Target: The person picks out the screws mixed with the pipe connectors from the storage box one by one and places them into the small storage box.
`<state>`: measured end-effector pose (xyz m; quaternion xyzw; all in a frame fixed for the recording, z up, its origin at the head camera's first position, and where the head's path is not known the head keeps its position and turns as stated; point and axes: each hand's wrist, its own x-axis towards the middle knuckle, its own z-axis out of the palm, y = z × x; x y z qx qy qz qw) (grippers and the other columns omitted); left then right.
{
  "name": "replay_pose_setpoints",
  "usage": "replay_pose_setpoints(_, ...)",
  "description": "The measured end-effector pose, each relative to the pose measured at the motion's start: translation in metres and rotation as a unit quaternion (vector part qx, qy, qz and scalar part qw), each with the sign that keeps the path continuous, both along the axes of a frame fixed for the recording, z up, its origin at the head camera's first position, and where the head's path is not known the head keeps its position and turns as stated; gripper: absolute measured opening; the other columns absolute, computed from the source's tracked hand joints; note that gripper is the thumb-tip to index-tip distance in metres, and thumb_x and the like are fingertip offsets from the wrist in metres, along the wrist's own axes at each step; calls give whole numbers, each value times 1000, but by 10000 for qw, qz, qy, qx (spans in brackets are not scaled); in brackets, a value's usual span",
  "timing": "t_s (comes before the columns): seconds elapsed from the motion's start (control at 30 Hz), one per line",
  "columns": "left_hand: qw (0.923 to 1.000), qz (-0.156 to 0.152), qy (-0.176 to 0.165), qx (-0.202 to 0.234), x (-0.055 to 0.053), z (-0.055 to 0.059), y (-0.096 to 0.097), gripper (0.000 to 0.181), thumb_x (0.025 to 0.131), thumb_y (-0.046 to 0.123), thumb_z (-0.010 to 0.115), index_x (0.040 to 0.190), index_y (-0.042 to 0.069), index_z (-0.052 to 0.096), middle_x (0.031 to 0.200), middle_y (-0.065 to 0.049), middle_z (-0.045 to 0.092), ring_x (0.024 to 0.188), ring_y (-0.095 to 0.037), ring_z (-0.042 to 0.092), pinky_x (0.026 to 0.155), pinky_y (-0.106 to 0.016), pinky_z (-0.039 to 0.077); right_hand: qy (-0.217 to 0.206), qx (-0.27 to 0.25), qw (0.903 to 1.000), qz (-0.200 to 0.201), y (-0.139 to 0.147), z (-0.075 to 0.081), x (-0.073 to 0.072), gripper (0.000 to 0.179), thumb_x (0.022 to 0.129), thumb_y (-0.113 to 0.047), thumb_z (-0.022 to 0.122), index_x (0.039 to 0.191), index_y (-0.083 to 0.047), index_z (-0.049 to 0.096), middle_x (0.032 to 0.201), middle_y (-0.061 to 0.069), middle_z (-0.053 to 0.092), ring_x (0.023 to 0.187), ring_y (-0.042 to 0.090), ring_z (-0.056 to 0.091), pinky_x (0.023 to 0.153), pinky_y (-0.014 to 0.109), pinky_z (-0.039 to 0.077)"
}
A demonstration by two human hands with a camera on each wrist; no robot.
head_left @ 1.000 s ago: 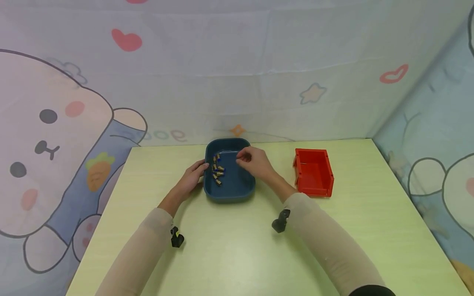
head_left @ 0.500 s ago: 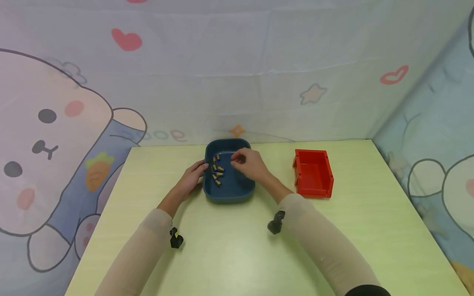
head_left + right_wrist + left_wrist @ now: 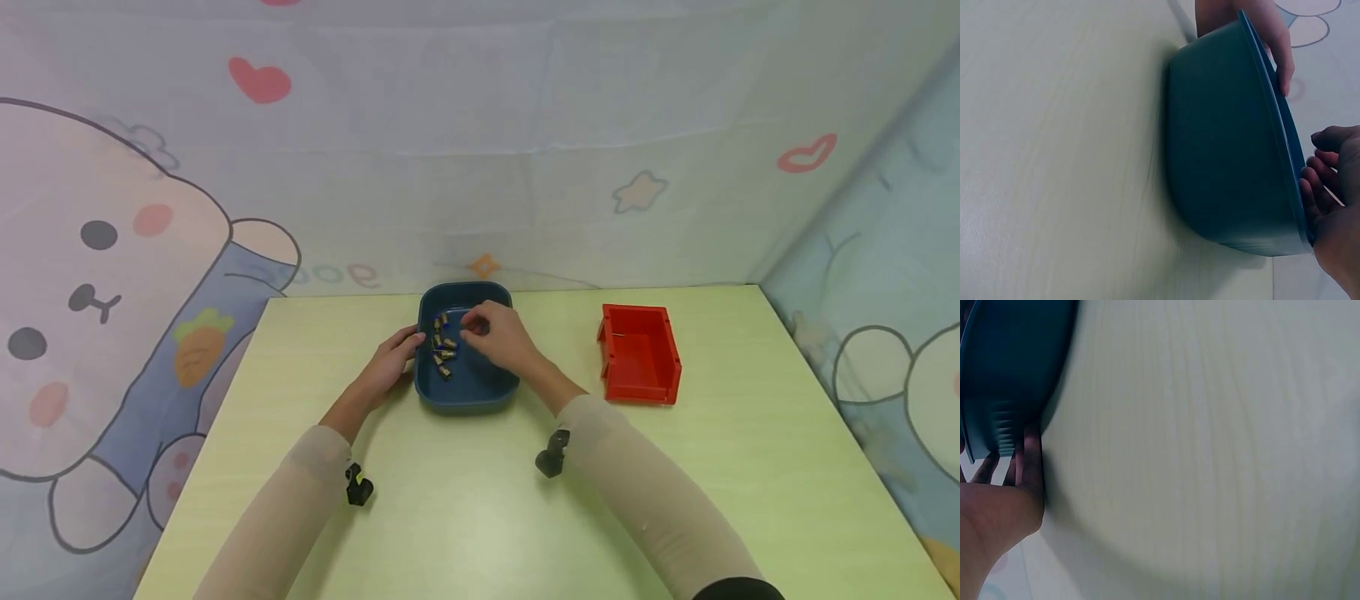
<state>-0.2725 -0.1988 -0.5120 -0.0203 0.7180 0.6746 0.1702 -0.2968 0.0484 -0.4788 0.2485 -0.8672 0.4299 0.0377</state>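
A dark blue plastic basin [image 3: 467, 406] stands at the back of the table. Against its left wall lie several small brass-coloured fittings [image 3: 446, 355], some with blue parts. My left hand [image 3: 387, 364] holds the basin's left side, thumb over the rim and fingers along the outer wall, as the left wrist view shows from below. Over the inside of the basin hovers my right hand [image 3: 501, 337], fingers loosely bent and pointing left at the fittings. In the right wrist view its thumb and fingers stand apart at the rim, with nothing visible between them.
To the right of the basin is a red open-fronted bin [image 3: 640, 357] with a small thin piece [image 3: 618, 335] inside near its left wall. A printed cloth [image 3: 480, 167] hangs right behind the table's back edge.
My right hand has moved left over the basin toward the fittings, and its thumb and forefinger have parted a little. My left hand stays on the basin's left rim.
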Motion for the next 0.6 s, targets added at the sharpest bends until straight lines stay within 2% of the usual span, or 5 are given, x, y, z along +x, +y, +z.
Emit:
replay_pose_setpoints(0.2, 10000, 2, -24, 16, 1, 1, 1, 61, 114, 40, 48, 167, 12, 33, 164, -16, 41, 153, -35, 36, 124, -56, 33, -106, -20, 9999, 65, -5, 2, 1, 19, 97, -11, 77, 112, 1, 76, 103, 10, 69, 94, 22, 69, 85, 31, 59)
replay_pose_setpoints(0.43, 10000, -22, -18, -19, 1, 1, 2, 62, 114, 40, 48, 167, 12, 32, 165, -16, 40, 154, -35, 35, 125, -55, 32, -270, -257, 9993, -86, -11, -2, 0, 20, 98, -12, 78, 113, 1, 75, 104, 9, 69, 95, 22, 70, 85, 31, 59)
replay_pose_setpoints(0.6, 9997, 11, 91, -206, 0, 0, 2, 63, 113, 42, 49, 166, 11, 34, 165, -16, 40, 153, -37, 36, 125, -57, 31, -466, -505, 9974, -195, -20, -4, 0, 20, 99, -12, 77, 113, 1, 76, 105, 10, 70, 96, 24, 70, 86, 33, 59)
